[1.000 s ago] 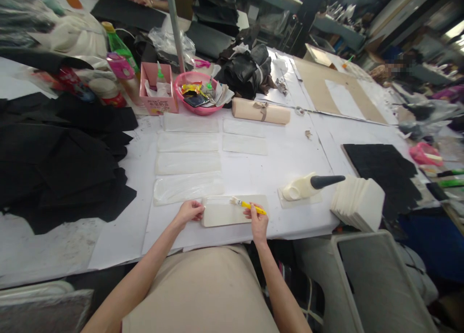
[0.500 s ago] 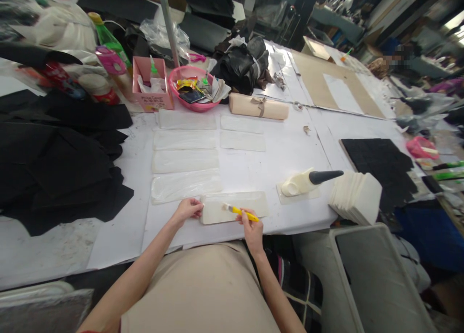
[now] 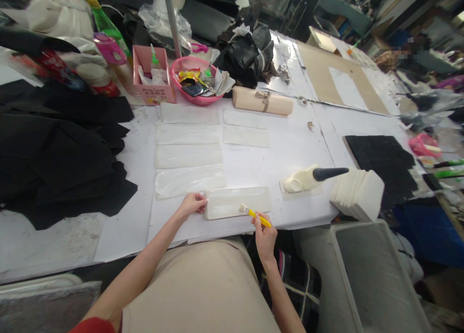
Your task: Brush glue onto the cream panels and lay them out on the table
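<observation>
White table [image 3: 286, 137]: front edge found at 6 o'clock, near the pale strip [image 3: 225, 200]. Pink box [image 3: 155, 94], 11 o'clock: "Cover" read, remainder blurred. Bottle [image 3: 302, 180], 2 o'clock: gap left between. Strip's end is pinched by left hand [image 3: 193, 205]; yellow brush [image 3: 251, 212] is gripped by right hand [image 3: 266, 235].

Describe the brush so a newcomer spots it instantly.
On the white-covered table, find the pale strip closest to the beige apron. The brush is in the right hand, bristles over that strip. Its bright yellow handle sets it apart from the whitish strip and the cream bottle nearby.
</observation>
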A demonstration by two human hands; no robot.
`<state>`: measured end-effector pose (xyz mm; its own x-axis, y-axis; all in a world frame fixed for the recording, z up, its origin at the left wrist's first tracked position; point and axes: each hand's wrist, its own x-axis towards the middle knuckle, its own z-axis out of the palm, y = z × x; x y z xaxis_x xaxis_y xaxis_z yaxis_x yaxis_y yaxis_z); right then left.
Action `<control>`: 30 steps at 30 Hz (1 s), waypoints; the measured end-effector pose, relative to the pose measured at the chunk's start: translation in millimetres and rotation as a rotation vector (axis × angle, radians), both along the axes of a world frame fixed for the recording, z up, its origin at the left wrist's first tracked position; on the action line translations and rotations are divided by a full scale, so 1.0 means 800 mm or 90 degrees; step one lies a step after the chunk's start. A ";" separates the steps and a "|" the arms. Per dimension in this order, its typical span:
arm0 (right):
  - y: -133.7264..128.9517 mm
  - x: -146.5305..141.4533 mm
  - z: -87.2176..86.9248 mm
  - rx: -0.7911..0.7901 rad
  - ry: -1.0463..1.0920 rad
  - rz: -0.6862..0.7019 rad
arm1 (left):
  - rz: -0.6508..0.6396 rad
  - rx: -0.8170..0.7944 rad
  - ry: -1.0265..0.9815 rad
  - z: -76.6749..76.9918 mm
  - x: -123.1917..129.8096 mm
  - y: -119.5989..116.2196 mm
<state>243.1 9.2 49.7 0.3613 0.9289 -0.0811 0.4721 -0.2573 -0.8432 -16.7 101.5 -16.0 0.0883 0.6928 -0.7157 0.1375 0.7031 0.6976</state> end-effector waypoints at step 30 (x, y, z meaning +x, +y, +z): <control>-0.005 -0.030 -0.001 0.025 0.035 0.094 | -0.078 0.099 0.110 -0.011 0.008 0.001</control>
<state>219.3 5.3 49.2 0.2174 0.9742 -0.0602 0.4555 -0.1558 -0.8765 -10.5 102.1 -24.8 0.0646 0.7868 -0.6138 0.3416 0.5605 0.7544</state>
